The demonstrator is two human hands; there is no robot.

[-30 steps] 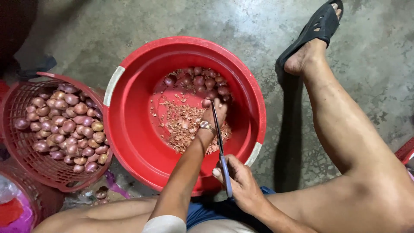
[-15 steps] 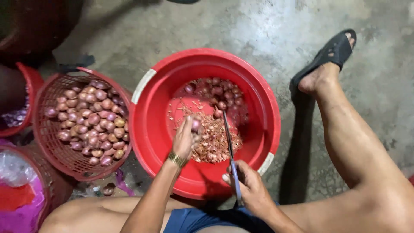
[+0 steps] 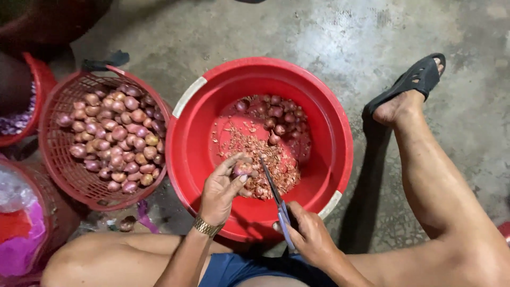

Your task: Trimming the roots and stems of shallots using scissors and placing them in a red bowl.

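- Red plastic fills the head view, the only view I have: a wide red basin (image 3: 212,95) sits on the concrete floor (image 3: 329,32) between the person's bare legs.
- My left hand (image 3: 223,188) hovers over the near-left inner wall of the basin, fingers curled shut round a single shallot (image 3: 243,169); only its purple-pink top shows between thumb and fingertips.
- My right hand (image 3: 311,239) sits at the near rim, closed round the handle of a knife (image 3: 272,183). I cannot tell how tightly, since the palm hides the handle.
- The relation that counts: the blade's long axis runs from the right hand, near and right, up and leftward to a tip that lies just right of the held shallot, close beside it. I cannot tell whether it touches.
- So the shallot lies left and slightly far of the knife grip, at the blade's far end, and the left hand is the nearer of the two to it.
- Under both hands lies a heap of papery peelings (image 3: 265,159), and a cluster of peeled shallots (image 3: 281,114) rests on the far-right side of the basin floor.
- Left of the basin, just beside it, a red mesh basket (image 3: 69,175) holds many unpeeled shallots (image 3: 117,141).
- A black sandal (image 3: 417,79) is on the foot at the far right.
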